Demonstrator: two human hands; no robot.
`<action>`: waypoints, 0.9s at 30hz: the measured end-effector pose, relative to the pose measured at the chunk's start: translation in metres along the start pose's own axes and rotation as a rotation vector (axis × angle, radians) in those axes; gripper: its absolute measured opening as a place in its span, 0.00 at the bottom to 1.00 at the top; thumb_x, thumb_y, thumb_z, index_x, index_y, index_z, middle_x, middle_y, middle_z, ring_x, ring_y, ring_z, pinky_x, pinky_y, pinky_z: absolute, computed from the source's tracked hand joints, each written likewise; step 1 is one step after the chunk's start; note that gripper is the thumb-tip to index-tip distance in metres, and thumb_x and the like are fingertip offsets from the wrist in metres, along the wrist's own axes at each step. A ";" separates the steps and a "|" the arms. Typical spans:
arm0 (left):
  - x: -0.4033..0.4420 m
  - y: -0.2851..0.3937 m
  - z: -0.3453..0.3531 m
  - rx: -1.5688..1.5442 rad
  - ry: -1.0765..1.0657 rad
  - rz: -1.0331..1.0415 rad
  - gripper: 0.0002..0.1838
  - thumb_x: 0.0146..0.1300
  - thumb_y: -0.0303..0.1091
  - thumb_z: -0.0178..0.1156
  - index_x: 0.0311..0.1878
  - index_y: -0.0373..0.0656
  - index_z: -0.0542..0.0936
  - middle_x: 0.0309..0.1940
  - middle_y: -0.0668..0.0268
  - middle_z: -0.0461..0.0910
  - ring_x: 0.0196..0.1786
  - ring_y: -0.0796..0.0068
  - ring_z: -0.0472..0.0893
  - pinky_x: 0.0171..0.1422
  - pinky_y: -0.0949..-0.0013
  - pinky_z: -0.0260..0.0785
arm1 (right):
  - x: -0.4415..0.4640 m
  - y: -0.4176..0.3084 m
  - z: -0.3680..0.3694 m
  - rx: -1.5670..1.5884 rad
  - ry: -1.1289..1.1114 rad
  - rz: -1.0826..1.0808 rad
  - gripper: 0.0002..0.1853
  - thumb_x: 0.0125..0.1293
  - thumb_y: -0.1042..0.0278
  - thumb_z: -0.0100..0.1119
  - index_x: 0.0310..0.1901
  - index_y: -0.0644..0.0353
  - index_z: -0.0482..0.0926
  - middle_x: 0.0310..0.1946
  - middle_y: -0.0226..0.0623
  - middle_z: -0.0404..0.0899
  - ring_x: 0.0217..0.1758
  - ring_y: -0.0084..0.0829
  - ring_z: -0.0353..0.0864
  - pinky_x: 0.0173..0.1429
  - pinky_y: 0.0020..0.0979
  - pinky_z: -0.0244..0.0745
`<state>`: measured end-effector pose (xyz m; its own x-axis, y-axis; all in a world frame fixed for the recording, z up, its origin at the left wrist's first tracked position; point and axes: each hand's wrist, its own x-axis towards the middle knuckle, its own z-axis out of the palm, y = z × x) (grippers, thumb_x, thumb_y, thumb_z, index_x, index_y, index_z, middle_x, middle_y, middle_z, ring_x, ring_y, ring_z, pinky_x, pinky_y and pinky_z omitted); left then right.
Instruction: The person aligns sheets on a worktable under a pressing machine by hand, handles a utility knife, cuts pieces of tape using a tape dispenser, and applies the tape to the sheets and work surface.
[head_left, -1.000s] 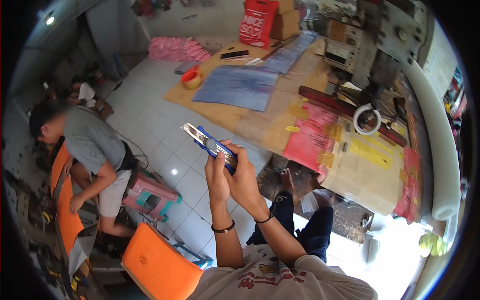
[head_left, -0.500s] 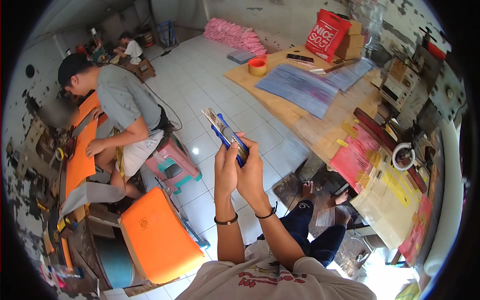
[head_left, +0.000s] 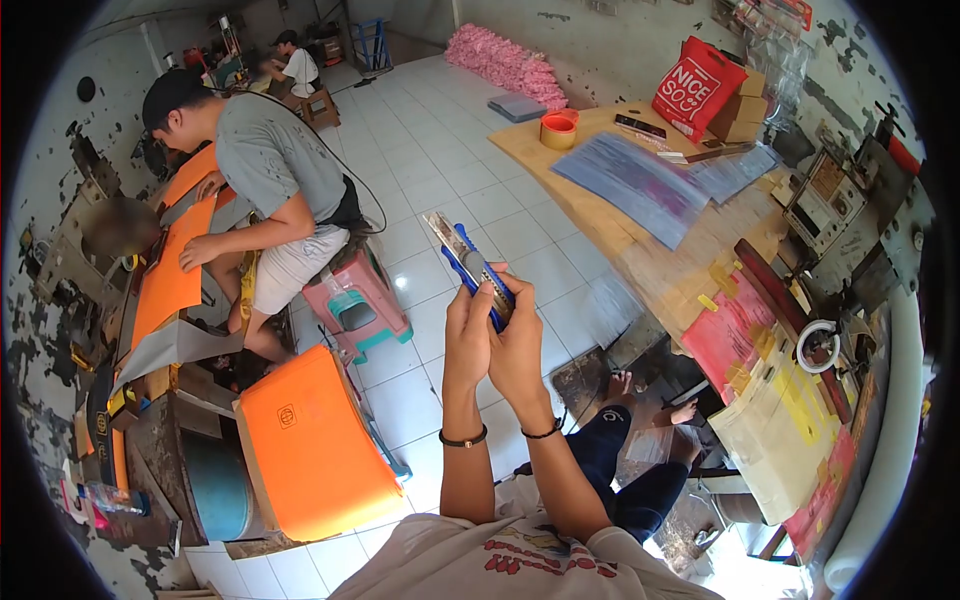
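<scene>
In front of my body I hold a blue utility knife (head_left: 463,256) with a metal blade section, tilted up and to the left. My left hand (head_left: 467,338) is closed round its lower part. My right hand (head_left: 518,342) is also closed on the knife, pressed against the left with its fingertips over the handle. The palms and the lower end of the handle are partly hidden by my fingers. Below the knife lies the white tiled floor.
A wooden table (head_left: 560,190) at right bears plastic sheets (head_left: 630,185), orange tape (head_left: 558,130) and a red bag (head_left: 698,88). At left, a co-worker (head_left: 280,150) handles orange sheets (head_left: 165,285) on a pink stool (head_left: 355,285). An orange stack (head_left: 320,440) sits nearer me.
The whole view has shifted slightly, so the room appears lower and more to the right. Both hands keep their hold on the knife, which has barely changed its tilt.
</scene>
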<state>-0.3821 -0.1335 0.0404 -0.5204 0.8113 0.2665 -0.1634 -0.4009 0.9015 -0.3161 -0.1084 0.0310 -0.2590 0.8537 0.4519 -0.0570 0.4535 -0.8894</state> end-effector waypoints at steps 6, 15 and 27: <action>0.004 0.001 -0.002 -0.108 -0.005 -0.038 0.20 0.83 0.39 0.46 0.62 0.32 0.76 0.51 0.54 0.85 0.50 0.68 0.85 0.58 0.66 0.77 | 0.003 -0.021 -0.043 -0.111 -0.268 -0.113 0.30 0.66 0.75 0.69 0.68 0.65 0.70 0.61 0.49 0.78 0.49 0.42 0.83 0.50 0.33 0.80; 0.004 0.003 0.001 -0.073 0.091 0.038 0.21 0.83 0.43 0.48 0.63 0.34 0.74 0.40 0.59 0.82 0.37 0.72 0.81 0.44 0.68 0.74 | 0.002 -0.023 -0.050 -0.092 -0.086 -0.190 0.23 0.62 0.75 0.74 0.60 0.57 0.83 0.58 0.43 0.80 0.48 0.34 0.83 0.50 0.32 0.80; 0.155 0.006 -0.341 0.175 0.551 0.172 0.05 0.70 0.30 0.52 0.45 0.41 0.74 0.31 0.65 0.77 0.24 0.74 0.76 0.24 0.70 0.69 | -0.082 -0.018 -0.391 -1.089 0.678 0.022 0.14 0.74 0.68 0.64 0.58 0.60 0.84 0.55 0.41 0.86 0.61 0.40 0.83 0.68 0.39 0.74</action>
<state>-0.7497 -0.1554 -0.0295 -0.8923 0.3822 0.2401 0.0782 -0.3929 0.9162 0.0832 -0.0864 0.0372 0.3090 0.6767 0.6683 0.8384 0.1379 -0.5274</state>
